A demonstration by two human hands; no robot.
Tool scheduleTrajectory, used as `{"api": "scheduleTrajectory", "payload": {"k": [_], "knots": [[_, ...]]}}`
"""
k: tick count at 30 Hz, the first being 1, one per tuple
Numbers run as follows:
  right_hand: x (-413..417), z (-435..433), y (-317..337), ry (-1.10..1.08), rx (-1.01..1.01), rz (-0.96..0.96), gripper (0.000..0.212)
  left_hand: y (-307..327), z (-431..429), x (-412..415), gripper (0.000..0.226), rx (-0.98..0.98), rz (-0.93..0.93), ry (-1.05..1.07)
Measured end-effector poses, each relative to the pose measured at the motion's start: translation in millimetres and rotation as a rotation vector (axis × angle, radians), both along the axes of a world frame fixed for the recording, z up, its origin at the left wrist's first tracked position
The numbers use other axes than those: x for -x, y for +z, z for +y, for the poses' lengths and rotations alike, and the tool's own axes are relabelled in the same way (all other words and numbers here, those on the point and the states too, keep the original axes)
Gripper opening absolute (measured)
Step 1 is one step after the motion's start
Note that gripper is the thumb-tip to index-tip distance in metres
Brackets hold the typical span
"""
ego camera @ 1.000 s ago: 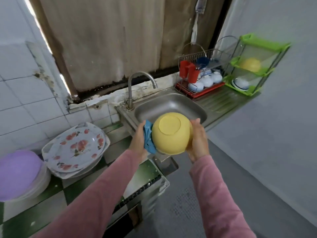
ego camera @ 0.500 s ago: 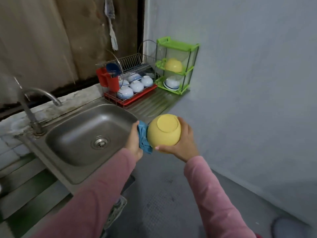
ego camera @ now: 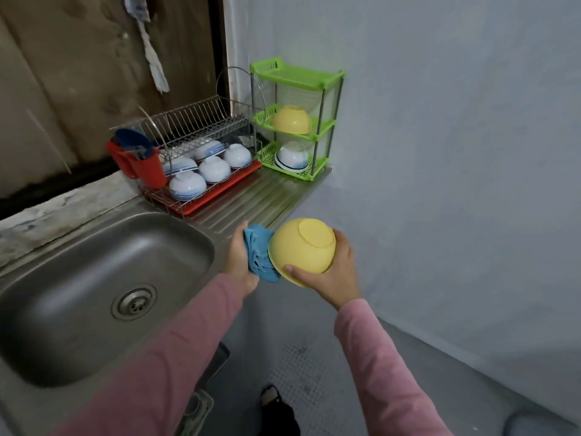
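Matt yellow plastic bowl [ego camera: 301,250], soft blue cloth [ego camera: 259,251], brushed steel sink [ego camera: 103,278].

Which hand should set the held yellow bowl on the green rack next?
Probably the right. The right hand grips the held yellow bowl and is on the side nearer the green rack; the left hand holds the blue cloth against the bowl.
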State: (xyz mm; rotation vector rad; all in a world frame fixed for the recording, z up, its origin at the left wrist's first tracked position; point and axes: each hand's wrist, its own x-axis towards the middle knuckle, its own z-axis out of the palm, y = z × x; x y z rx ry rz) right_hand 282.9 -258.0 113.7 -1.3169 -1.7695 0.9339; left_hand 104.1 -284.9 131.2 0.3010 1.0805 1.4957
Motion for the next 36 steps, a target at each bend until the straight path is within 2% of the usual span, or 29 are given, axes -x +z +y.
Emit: {"api": "scheduleTrajectory", "payload": {"k": [3,6,10,11,14,18,22,25,27,34,36], "knots": [[16,53,2,-0.018,0.036,0.065,0.114,1,49,16,0.061,-0.015,-0.072,0.057],[39,110,13,-0.027,0.075,0.129,0.11,5,104,37,0.048,-0.067,-0.171,0.122],[75,187,39,-0.012,0.117,0.22,0.12,29,173,59,0.038,-0.119,-0.272,0.152],[83,204,45,-0.011,0.118,0.238,0.122,36,187,67,0.04,-0.129,-0.281,0.15],[104,246,55,-0.008,0.12,0.299,0.122,46,232,89,0.064,-0.132,-0.269,0.142],[128,289,63,0.016,0.113,0.355,0.126,51,273,100,0.035,-0.11,-0.097,0.119],[153,331,74,0.03,0.095,0.368,0.13,35,309,110,0.043,-0.017,0.159,0.271],[171,363,80,0.082,0.105,0.4,0.129,29,331,118,0.05,0.195,0.382,0.427],[183,384,81,0.075,0.07,0.405,0.124,24,345,123,0.055,0.259,0.483,0.466],[211,448,77,-0.057,-0.005,0.368,0.127,27,395,132,0.04,0.153,0.67,0.48],[215,465,77,-0.073,-0.008,0.359,0.127,27,412,135,0.043,0.143,0.714,0.496]]}}
